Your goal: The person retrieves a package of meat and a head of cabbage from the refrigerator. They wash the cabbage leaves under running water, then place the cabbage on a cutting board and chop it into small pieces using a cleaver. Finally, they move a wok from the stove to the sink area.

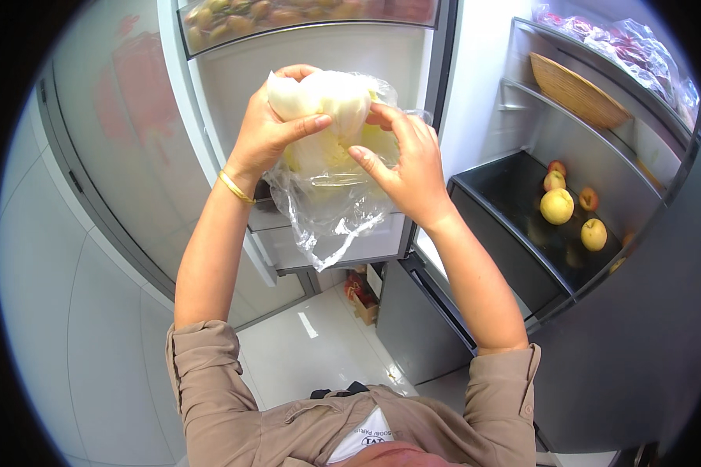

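A pale head of cabbage [321, 99], probably napa, is held up by its white base end in my left hand [274, 117], the thumb lying across its front. Its yellowish leafy part shows through a clear plastic bag [339, 204], which hangs loose and crumpled below. My right hand [406, 157] is at the cabbage's right side, thumb and fingers apart, the fingertips touching the cabbage or the bag. Whether these fingers grip anything is unclear. Both hands are before the inner side of an open refrigerator door [321, 49].
A door bin [309, 29] above my hands holds several roundish items, possibly eggs. To the right, the open refrigerator has apples [557, 206] on a dark shelf [502, 181], a woven basket [578, 90] and bagged food [631, 46]. A small cardboard box [365, 309] stands on the tiled floor.
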`<state>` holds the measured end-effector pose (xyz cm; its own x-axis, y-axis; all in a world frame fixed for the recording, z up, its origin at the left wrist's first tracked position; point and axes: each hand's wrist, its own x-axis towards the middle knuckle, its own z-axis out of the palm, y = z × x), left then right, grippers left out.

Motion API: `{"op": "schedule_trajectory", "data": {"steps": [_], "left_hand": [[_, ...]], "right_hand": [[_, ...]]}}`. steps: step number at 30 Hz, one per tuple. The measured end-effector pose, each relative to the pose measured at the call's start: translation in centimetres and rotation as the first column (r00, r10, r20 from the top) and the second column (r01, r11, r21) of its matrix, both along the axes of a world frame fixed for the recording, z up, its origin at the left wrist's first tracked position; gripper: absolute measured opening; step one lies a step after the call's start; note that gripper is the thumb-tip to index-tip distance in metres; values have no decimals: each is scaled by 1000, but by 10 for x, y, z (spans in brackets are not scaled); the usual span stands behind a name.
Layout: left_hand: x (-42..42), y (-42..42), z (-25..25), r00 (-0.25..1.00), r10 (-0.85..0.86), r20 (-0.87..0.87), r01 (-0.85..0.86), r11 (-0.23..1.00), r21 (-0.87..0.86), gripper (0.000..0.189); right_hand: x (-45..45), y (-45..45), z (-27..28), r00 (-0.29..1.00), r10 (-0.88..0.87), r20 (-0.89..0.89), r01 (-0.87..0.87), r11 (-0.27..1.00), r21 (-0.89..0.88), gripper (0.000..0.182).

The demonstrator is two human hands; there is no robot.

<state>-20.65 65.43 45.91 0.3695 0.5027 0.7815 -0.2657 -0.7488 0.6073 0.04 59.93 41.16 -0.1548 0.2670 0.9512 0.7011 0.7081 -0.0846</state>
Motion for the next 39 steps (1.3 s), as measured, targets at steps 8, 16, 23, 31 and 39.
{"op": "schedule_trajectory", "data": {"steps": [8, 16, 23, 31, 39], "left_hand": [[-13, 4, -5, 991, -126, 55, 127, 992, -22, 67], [-5, -13, 6, 951, -277, 137, 277, 961, 24, 77], [-12, -12, 18, 915, -402, 45, 401, 916, 31, 94], [-11, -23, 6, 971, -185, 148, 196, 978, -66, 89], [-4, -27, -5, 1000, 20, 2, -20, 999, -43, 75]], "right_hand": [[-20, -7, 33, 992, 123, -40, -129, 964, -233, 57], [-27, 5, 35, 814, 449, -368, -543, 813, -210, 57], [-12, 21, 30, 814, 522, -257, -576, 783, -236, 64], [-8, 15, 40, 637, 592, -495, -719, 688, -102, 59], [-27, -9, 46, 871, 466, -157, -482, 872, -88, 52]]}}
